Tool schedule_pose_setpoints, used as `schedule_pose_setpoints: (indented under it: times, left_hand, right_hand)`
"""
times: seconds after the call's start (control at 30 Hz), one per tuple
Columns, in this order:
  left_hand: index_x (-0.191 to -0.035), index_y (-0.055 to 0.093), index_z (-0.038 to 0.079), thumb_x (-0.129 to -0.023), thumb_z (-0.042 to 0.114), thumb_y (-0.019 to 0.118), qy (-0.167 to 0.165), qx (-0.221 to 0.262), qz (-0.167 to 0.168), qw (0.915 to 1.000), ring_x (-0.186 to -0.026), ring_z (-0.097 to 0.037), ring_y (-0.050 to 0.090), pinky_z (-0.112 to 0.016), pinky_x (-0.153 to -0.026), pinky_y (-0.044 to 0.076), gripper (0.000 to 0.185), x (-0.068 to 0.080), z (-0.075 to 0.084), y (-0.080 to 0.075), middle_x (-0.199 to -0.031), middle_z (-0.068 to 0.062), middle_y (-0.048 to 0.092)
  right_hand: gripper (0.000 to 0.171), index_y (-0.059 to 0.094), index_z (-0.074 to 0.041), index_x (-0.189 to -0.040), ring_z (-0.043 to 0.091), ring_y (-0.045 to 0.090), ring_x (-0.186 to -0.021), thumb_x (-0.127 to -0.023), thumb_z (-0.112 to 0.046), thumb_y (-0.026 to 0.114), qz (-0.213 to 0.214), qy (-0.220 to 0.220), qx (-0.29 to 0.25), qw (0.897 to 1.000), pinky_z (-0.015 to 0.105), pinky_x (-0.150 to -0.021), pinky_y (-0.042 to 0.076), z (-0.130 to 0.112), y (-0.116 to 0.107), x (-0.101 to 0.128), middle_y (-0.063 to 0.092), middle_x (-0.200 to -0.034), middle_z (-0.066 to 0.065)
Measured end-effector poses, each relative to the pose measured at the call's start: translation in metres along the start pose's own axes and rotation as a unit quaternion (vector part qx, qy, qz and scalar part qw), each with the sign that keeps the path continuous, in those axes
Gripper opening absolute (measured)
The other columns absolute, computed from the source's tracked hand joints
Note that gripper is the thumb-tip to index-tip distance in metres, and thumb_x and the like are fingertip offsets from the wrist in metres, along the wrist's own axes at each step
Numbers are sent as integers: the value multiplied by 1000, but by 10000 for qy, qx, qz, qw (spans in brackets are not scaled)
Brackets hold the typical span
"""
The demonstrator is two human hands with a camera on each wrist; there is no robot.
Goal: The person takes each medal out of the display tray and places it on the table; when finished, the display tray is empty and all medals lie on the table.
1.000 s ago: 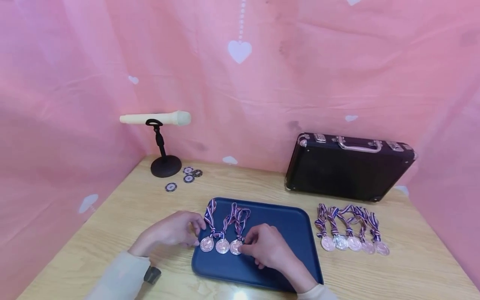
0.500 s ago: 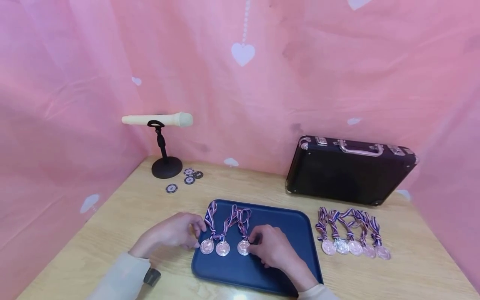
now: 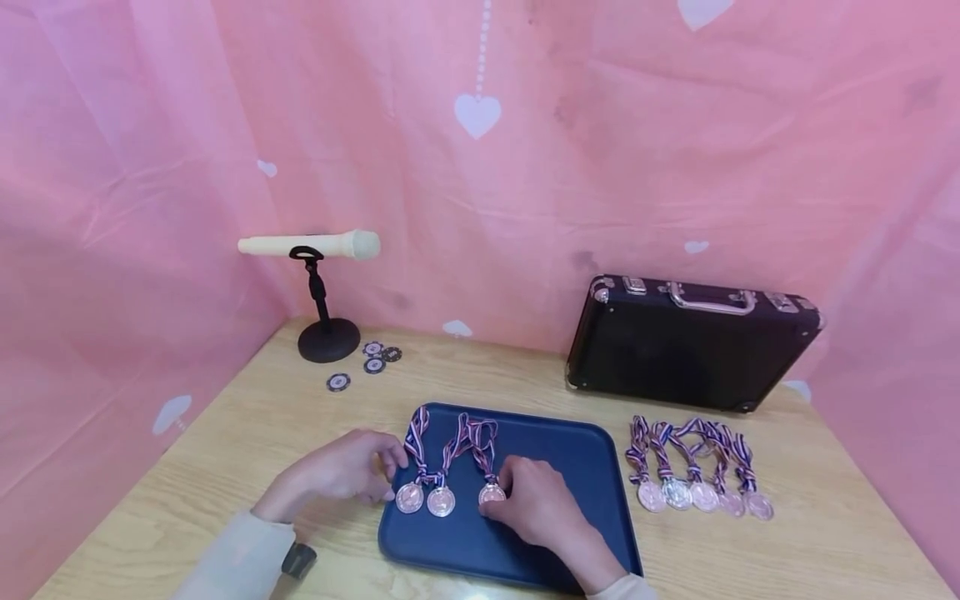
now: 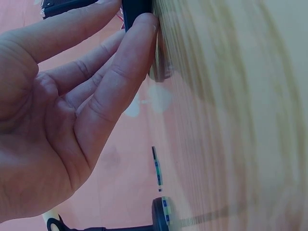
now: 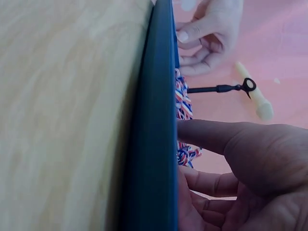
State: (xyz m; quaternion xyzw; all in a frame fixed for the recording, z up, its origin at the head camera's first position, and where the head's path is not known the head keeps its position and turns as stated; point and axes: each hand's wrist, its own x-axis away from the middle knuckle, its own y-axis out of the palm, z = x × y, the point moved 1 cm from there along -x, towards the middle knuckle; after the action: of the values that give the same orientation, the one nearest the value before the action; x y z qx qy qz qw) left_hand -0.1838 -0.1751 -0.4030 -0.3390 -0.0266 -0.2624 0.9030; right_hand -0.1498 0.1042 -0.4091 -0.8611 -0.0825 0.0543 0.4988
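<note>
On a dark blue tray [image 3: 442,546] lie 3 round medals with striped red, white and blue ribbons. My right hand [image 3: 542,508] holds the rightmost medal [image 3: 492,493], thumb and fingers at its disc, partly covering it. Left of it lie the middle medal [image 3: 441,501] and the leftmost medal [image 3: 409,497], discs close together. The fingertips of my left hand [image 3: 341,471] touch the tray's left rim, fingers loosely bent. In the left wrist view, those fingertips [image 4: 144,24] meet the dark tray edge. Ribbons [image 5: 183,103] show beyond the right hand's thumb in the right wrist view.
Several more medals [image 3: 705,497] lie in a row on the wooden table [image 3: 810,542], right of the tray. A black briefcase [image 3: 690,350] stands behind them. Back left are a white microphone [image 3: 307,245] on a black stand [image 3: 328,340] and several poker chips [image 3: 374,365].
My right hand has slid the rightmost medal to the right, opening a gap between it and the middle medal. The left hand has stayed at the tray's left rim.
</note>
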Motion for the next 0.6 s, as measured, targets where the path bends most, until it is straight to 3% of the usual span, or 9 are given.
schedule_pose_setpoints:
  times: [0.13,0.27,0.37,0.6]
  left_hand:
    - [-111,69,5,-82,-8,81,50,-51,38,10000,-73,-18,63,-30,-62,56,33,-2,2,0,-92,-5,63]
    - [-112,69,6,-83,-7,81,-58,-64,65,9999,-74,-19,63,-31,-64,57,34,-2,2,1,-93,-5,63]
    - [-112,69,6,-82,-6,82,-120,-94,76,9999,-74,-19,63,-31,-63,56,35,-1,1,2,-94,-5,64]
    - [-112,69,5,-82,-6,82,98,-146,6,9998,-72,-18,63,-29,-62,55,35,0,-1,3,-94,-5,64]
  right_hand:
    - [37,58,-15,-84,12,57,-56,-74,-21,93,-9,102,-350,9993,30,-54,47,10,-7,0,58,-72,0]
    - [32,58,-11,-94,13,58,-41,-79,-4,86,-237,154,-1170,9927,31,-42,53,21,-13,5,58,-73,4]
    - [30,59,-8,-99,15,58,-46,-82,4,81,-431,162,-1618,9857,33,-40,54,30,-18,8,57,-76,6]
    - [25,61,-8,-105,16,60,-46,-89,4,76,-539,227,-1818,9816,35,-41,55,47,-23,14,58,-73,6]
